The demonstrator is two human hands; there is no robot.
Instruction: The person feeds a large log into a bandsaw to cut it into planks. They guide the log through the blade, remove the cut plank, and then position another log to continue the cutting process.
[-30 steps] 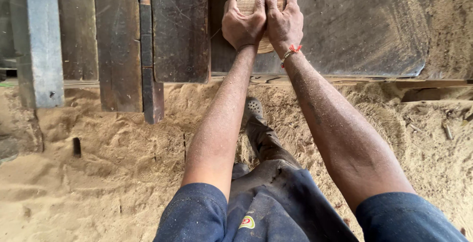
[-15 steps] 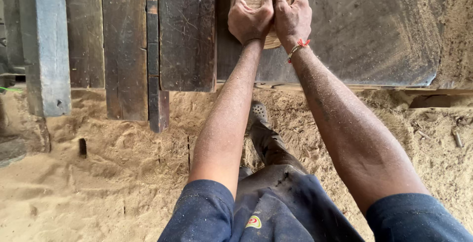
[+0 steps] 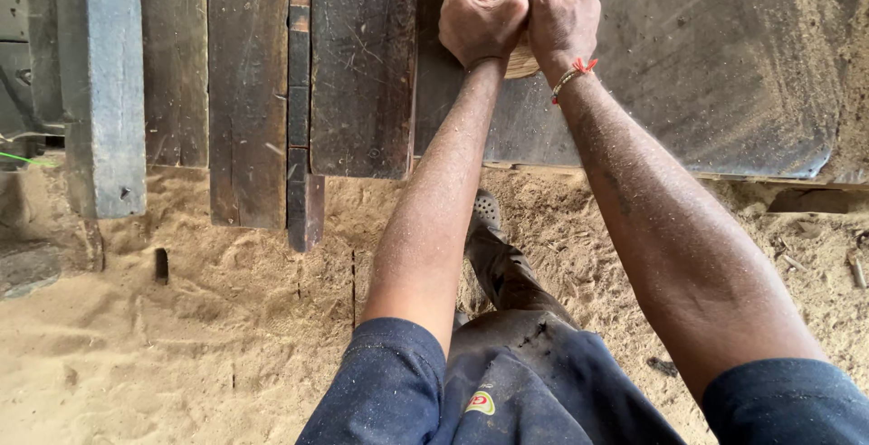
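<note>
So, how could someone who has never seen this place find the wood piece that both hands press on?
Start at the dark metal table across the top right. At its left part the left hand and right hand lie together on a pale wood block. It is the only light, fresh wood; the planks beside it are dark and worn.

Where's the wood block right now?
Top centre of the head view: the wood block lies on the dark table, under the left hand and right hand.
</note>
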